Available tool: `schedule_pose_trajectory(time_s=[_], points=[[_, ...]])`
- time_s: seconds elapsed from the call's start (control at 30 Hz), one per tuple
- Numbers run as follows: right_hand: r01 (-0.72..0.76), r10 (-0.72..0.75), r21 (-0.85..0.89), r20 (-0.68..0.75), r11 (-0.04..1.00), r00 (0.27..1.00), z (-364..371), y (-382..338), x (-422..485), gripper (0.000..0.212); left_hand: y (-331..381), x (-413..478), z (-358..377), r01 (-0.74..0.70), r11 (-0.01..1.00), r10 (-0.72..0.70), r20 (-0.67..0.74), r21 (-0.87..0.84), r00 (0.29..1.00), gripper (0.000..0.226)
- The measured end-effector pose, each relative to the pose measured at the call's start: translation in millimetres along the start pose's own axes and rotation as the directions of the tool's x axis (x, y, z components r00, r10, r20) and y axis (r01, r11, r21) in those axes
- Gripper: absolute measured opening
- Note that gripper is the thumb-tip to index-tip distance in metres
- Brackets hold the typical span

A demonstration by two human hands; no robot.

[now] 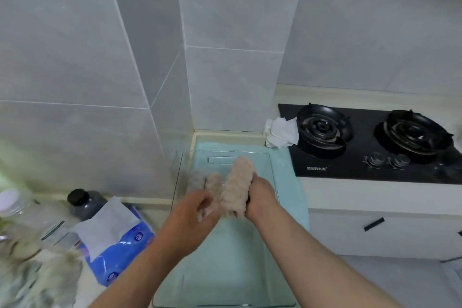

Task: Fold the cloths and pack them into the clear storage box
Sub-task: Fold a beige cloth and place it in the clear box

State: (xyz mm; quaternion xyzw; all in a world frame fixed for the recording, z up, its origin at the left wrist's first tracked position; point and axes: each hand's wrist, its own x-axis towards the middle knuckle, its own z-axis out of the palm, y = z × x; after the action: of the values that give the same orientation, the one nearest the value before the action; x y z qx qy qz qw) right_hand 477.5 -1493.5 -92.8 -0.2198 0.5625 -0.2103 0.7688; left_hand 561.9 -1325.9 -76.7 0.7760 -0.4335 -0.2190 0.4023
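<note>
A clear storage box [272, 172] stands on a pale teal mat [290, 182] in the counter corner. Inside it, at the far left, two folded fluffy cloths stand side by side: a grey one [195, 180] and a beige one [213, 182]. My right hand [261, 195] grips a third folded pinkish-beige fluffy cloth [237, 182] upright over the box. My left hand [192, 212] touches that cloth's lower left side with fingers curled; motion blur hides its grip. More unfolded fluffy cloths [45, 275] lie in a blurred heap at the bottom left.
A blue tissue pack [120, 240] and a dark-capped bottle [85, 202] sit left of the box. A crumpled white rag [282, 132] lies beside a black two-burner gas hob [375, 142] at the right. Tiled walls close the back.
</note>
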Motion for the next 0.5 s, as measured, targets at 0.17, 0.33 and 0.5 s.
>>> schedule_pose_trajectory(time_s=[0.17, 0.33, 0.5], points=[[0.157, -0.21, -0.318, -0.14, 0.935, 0.968, 2.0, 9.7, 51.8, 0.022, -33.4, 28.5, -26.8, 0.115, 0.988, -0.086, -0.252, 0.102, 0.964, 0.032], [0.143, -0.285, -0.508, -0.214, 0.85, 0.934, 1.3, 27.6, 80.7, 0.019, -42.1, 29.9, -19.9, 0.084, 0.989, -0.055, -0.233, 0.118, 0.971, 0.052], [0.207, -0.383, -0.583, -0.195, 0.786, 0.903, 15.5, 39.0, 95.8, 0.019, -53.2, 21.7, -16.0, -0.014, 0.999, 0.022, -0.165, 0.051, 0.986, 0.046]])
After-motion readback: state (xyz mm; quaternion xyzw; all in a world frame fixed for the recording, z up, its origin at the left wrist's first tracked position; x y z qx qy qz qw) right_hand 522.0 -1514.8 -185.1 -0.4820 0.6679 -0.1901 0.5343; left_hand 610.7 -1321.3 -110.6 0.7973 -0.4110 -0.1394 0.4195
